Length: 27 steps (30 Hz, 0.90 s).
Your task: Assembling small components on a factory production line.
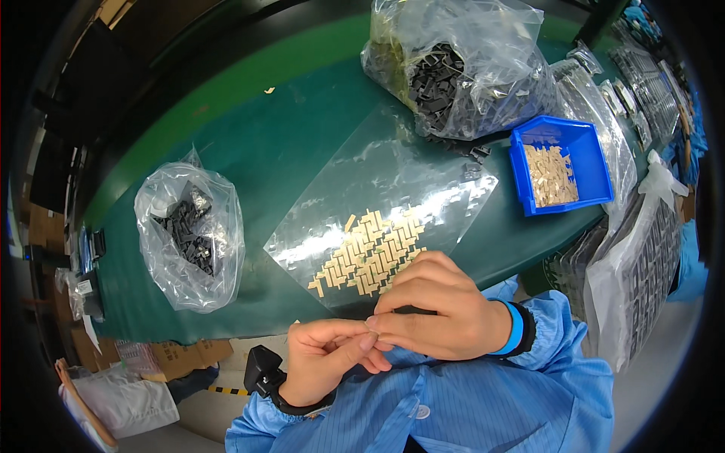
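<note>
My left hand [326,356] and my right hand [436,311] meet at the table's near edge, fingertips pinched together. Whatever they pinch is hidden or too small to name. Just beyond them a clear plastic sheet [321,204] lies on the green table. Rows of small tan L-shaped pieces [370,253] are spread over the sheet's near part. To the right stands a blue bin [591,162] with many loose tan pieces [550,176] in it.
A clear bag [155,253] with black parts [189,230] lies at left. A larger bag [498,83] of black parts [438,83] stands at the back right. Wrapped trays [634,279] are beside the table at right. Another person [124,400] shows at lower left.
</note>
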Available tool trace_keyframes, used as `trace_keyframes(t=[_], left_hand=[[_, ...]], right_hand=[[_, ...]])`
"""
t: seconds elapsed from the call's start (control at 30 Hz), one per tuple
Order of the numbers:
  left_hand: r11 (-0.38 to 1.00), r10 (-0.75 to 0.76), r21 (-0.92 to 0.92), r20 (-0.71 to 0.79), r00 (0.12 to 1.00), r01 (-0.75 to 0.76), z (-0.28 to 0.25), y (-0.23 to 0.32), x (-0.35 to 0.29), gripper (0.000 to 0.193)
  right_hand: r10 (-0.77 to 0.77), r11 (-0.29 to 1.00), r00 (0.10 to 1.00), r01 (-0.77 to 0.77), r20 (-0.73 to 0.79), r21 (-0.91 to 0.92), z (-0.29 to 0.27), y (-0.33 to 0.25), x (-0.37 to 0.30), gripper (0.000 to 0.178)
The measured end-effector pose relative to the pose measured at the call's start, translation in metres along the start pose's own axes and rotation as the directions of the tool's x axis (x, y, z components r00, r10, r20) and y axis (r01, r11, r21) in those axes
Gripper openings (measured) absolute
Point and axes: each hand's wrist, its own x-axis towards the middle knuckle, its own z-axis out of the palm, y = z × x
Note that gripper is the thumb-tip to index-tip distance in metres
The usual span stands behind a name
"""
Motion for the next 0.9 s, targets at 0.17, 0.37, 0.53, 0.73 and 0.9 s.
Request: trace_keyframes(t=[0.17, 0.37, 0.53, 0.73, 0.9], left_hand=[[0.98, 0.128, 0.165, -0.123, 0.984, -0.107, 0.012, 0.001, -0.003, 0.014], [0.837, 0.275, 0.5, -0.028, 0.961, -0.224, 0.008, -0.004, 0.003, 0.014], [0.957, 0.127, 0.273, -0.089, 0.988, -0.098, 0.011, -0.001, 0.001, 0.014], [0.959, 0.249, 0.199, -0.24, 0.938, -0.204, 0.015, -0.003, 0.007, 0.016], [0.964, 0.241, 0.171, -0.256, 0.936, -0.202, 0.019, -0.007, 0.009, 0.016]], right_hand=[[0.017, 1.0, 1.0, -0.017, 0.02, -0.002, -0.001, 0.0, 0.001, 0.021], [0.063, 0.998, 0.997, -0.062, 0.04, -0.021, -0.001, 0.001, 0.001, 0.016], [0.152, 0.975, 0.983, -0.166, 0.105, 0.147, -0.006, 0.005, 0.002, 0.008], [0.557, 0.702, 0.816, -0.562, 0.154, 0.437, -0.011, 0.005, -0.003, 0.008], [0.553, 0.665, 0.821, -0.538, 0.143, 0.517, 0.005, 0.002, -0.006, 0.013]])
